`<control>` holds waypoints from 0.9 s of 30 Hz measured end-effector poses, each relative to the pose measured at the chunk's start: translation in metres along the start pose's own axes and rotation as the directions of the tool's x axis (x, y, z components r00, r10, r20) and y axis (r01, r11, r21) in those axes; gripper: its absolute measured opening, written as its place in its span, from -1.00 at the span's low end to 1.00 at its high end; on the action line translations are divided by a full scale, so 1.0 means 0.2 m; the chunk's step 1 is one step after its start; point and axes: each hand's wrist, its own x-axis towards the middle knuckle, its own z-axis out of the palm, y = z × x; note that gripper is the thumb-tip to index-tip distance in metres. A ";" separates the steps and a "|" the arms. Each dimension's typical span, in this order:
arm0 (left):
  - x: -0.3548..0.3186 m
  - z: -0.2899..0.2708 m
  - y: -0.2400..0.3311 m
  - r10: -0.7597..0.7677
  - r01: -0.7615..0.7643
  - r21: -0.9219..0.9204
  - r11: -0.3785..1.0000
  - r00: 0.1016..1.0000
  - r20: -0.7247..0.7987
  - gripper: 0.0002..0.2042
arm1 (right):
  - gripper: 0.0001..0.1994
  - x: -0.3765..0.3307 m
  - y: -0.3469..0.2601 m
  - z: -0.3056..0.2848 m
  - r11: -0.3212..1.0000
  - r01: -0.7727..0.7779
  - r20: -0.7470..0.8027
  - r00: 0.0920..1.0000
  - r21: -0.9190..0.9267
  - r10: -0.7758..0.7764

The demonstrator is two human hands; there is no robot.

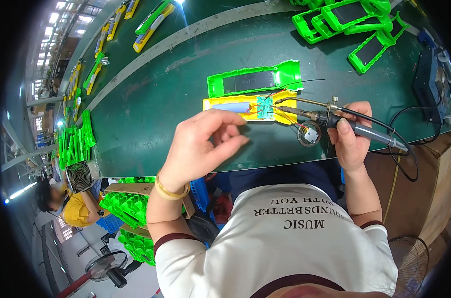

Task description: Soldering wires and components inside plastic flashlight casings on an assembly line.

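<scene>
My right hand (352,141) is wrapped around the grey handle of a soldering iron (372,132), which has a thin solder-feed tube (310,102) along it. The iron's tip is at a small green circuit board (265,105) inside a yellow housing half (210,103). Beside the board in that housing lies a lilac battery cell (230,107). Close to the housing's near edge, my left hand (200,141) has its thumb and index finger apart, holding nothing visible. Thin wires run from the board to a round white part in a clear rim (311,135). Just beyond lies a green housing half (290,74).
Several green shells (339,20) are heaped at the far right. A dark stand (429,87) is at the right edge. Yellow-and-green units (153,30) lie past a rail at far left. Green parts (76,141) and a small fan (80,176) sit left, near a person in yellow (76,211).
</scene>
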 end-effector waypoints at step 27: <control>0.13 0.10 -0.15 0.635 -0.591 0.561 0.579 0.759 0.145 -0.81 | -0.75 0.00 0.02 0.00 0.993 -0.087 0.071 0.993 -0.084 0.093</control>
